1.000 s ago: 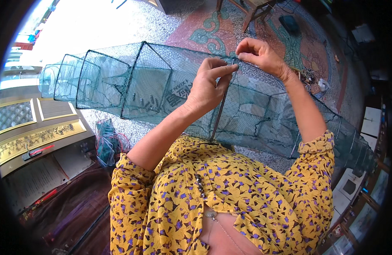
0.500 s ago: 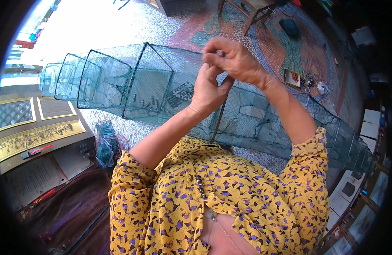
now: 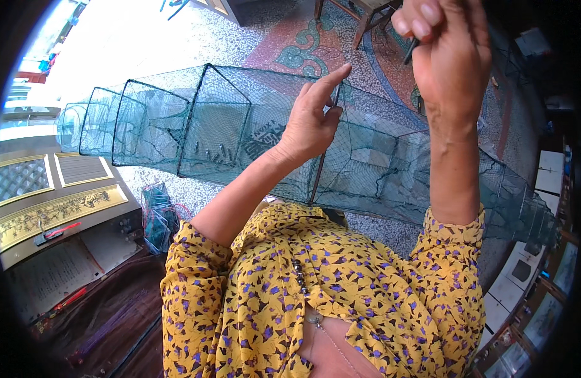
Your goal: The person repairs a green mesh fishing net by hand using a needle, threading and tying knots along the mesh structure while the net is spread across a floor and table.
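Below me, speckled floor [image 3: 177, 44] lies sunlit; a patterned rug [image 3: 316, 44] sits just right of it, a wooden stool [image 3: 366, 12] on the rug's far edge.

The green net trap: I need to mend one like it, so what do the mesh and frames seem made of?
The mesh looks like fine green synthetic netting, thin and see-through. The square frames look like stiff dark wire or rod, possibly coated; they keep straight edges.

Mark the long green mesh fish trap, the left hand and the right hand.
long green mesh fish trap [image 3: 215, 126]: head view, mesh panel inside a square frame.
left hand [image 3: 309, 123]: head view, back of hand.
right hand [image 3: 451, 57]: head view, back of hand.
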